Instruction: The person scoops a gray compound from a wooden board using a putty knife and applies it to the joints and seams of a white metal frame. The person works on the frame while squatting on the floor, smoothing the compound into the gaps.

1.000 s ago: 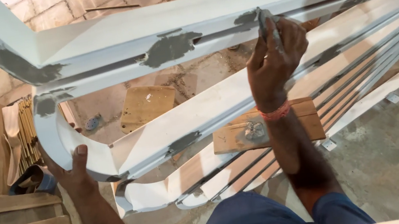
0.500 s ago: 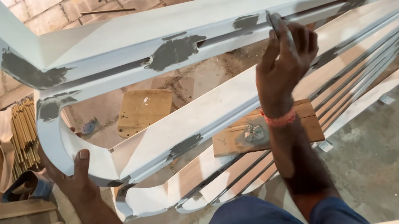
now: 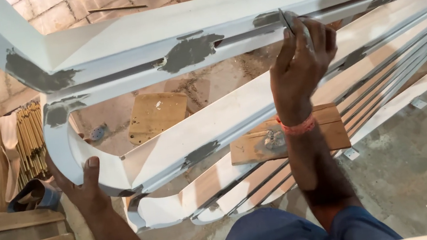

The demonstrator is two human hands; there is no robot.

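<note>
Right hand (image 3: 301, 62) has slid its scraper (image 3: 285, 21), seemingly, rightward along frame (image 3: 243, 14).

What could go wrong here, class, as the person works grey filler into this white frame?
1. The right hand presses a thin scraper blade against the white frame; it might gouge the paint or slip towards the fingers.
2. Only the left hand steadies the curved corner, so the frame could shift.
3. A forearm or sleeve might smear the grey filler patches if they are wet.
</note>
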